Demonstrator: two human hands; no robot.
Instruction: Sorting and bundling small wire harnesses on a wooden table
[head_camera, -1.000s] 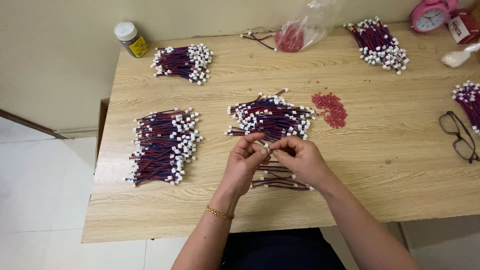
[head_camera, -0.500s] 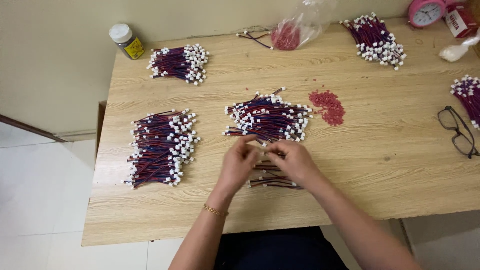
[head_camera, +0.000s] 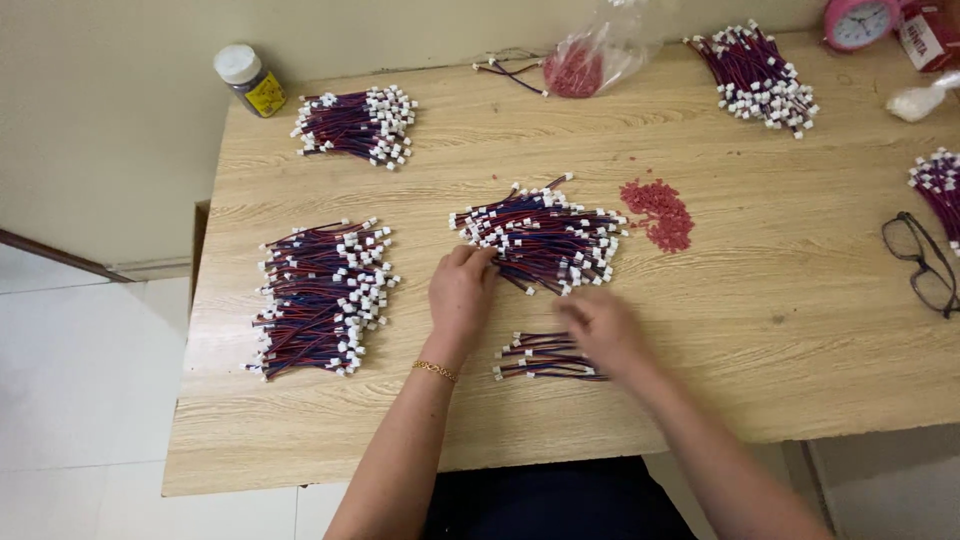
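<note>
My left hand rests at the near left edge of the middle pile of red-and-blue wire leads with white plugs, its fingertips curled onto a lead there. My right hand is blurred with motion. It hovers just right of a small neat bundle of the same leads near the table's front; I cannot tell what, if anything, it holds. A scatter of small red pieces lies right of the middle pile.
On the wooden table are a big lead pile at left, more piles at back left, back right and far right, a clear bag of red pieces, a jar, glasses and a pink clock.
The hands were together at the pile's near edge, working one lead. They have parted: the left stays at the pile, the right has swung down and right beside the small bundle.
</note>
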